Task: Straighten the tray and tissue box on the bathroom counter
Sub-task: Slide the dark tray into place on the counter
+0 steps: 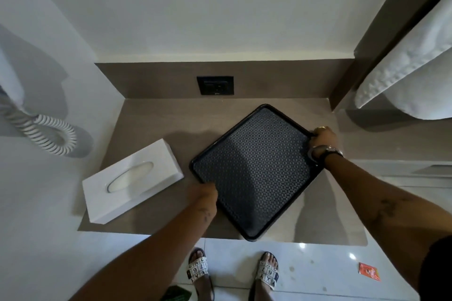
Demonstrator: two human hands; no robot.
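Observation:
A black tray (254, 168) with a patterned grey mat lies turned like a diamond on the brown counter (151, 120). Its near corner juts past the counter's front edge. My left hand (204, 197) grips the tray's lower-left rim. My right hand (321, 140), with a watch on the wrist, grips the rim at the right corner. A white tissue box (132, 181) sits askew to the left of the tray, a small gap apart from it, with its oval slot facing up.
A black wall socket (215, 85) sits in the backsplash behind the tray. A coiled white cord (49, 135) hangs on the left wall. White towels (403, 66) hang at the upper right. My sandalled feet and an orange wrapper (368, 271) are on the floor.

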